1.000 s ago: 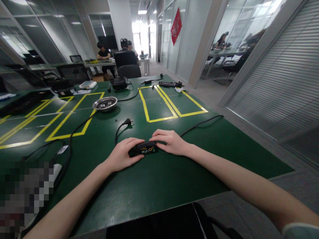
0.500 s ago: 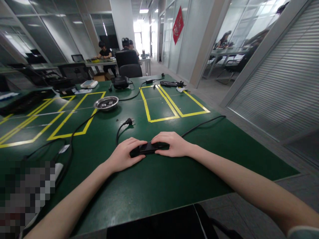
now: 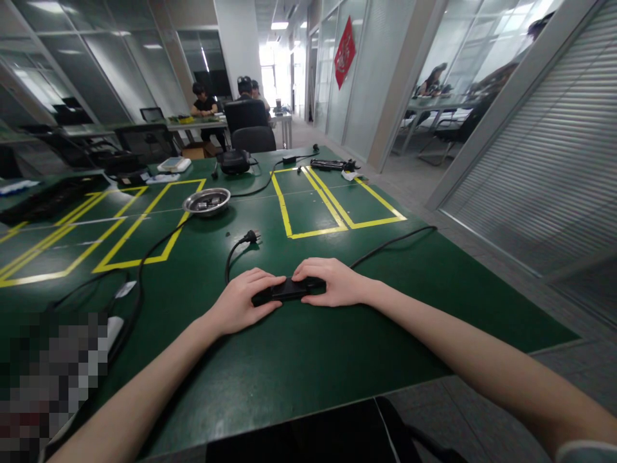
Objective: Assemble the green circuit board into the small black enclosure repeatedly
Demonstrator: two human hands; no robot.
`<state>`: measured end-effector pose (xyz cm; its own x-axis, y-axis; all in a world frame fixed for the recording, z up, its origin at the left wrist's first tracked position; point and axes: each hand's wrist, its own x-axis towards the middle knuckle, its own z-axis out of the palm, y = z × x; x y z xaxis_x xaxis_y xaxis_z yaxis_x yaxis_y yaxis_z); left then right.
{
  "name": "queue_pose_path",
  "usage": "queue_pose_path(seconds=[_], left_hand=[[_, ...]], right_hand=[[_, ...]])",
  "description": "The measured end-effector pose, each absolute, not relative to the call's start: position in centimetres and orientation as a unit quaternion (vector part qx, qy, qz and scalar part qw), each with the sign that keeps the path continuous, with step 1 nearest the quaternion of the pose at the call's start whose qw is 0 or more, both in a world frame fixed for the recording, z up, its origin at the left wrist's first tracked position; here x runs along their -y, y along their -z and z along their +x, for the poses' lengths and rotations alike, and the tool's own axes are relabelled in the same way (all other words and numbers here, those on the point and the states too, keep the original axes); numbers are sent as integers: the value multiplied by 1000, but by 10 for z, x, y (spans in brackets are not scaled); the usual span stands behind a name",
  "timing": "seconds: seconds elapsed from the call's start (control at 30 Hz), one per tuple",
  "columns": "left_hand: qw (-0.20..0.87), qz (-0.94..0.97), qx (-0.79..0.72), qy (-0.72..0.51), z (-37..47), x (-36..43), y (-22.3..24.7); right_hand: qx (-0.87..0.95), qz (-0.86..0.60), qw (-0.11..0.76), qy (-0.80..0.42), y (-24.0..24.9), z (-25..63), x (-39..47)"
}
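Observation:
A black power adapter (image 3: 290, 289) lies on the green table in front of me, with a cable at each end. My left hand (image 3: 248, 299) grips its left end, thumb and fingers on opposite long sides. Around the right end my right hand (image 3: 330, 283) is closed in the same way. Past the left hand, a black power plug (image 3: 250, 237) with bare prongs rests on the table, its cord curving back toward that hand. Another thin black cable (image 3: 393, 241) runs from behind the right hand to the table's right side.
A steel bowl (image 3: 207, 201) with small metal parts stands beyond the plug. Yellow tape (image 3: 318, 231) marks rectangles on the green table (image 3: 308, 373). Farther back lie a black case (image 3: 234, 161) and a folded black tripod (image 3: 332, 164). A long cable (image 3: 139, 283) crosses the left side.
Both hands keep their hold on the adapter, almost still. The whole view has shifted very slightly.

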<state>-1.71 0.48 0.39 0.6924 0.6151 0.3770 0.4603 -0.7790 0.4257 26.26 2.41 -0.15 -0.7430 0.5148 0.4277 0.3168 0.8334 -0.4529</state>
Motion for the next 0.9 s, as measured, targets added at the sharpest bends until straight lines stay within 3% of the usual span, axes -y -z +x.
queue_pose_path(seconds=[0.57, 0.9], left_hand=[[71, 908, -313, -269, -13, -6, -3], [104, 901, -327, -264, -12, -6, -6]], right_hand=[[934, -280, 207, -74, -3, 256, -22], [941, -243, 233, -35, 2, 258, -26]])
